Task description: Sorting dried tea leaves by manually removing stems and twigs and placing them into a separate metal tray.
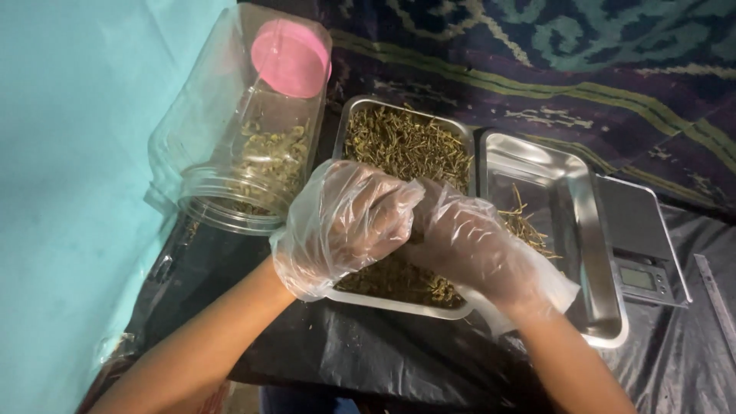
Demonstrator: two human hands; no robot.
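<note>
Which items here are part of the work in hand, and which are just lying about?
In use: left hand, right hand, full herb tray, steel tray on the scale.
Lying about: tipped plastic jar, pink lid, patterned cloth.

A clear jar with pink lid lies beside a ruler.

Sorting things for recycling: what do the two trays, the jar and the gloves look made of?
Trays: likely stainless steel, with shiny, mirror-like rims. Jar: clear rigid plastic, see-through with a ribbed mouth; its pink lid looks like matte plastic. Gloves on left hand and right hand: thin, crinkled, transparent plastic film.
</note>
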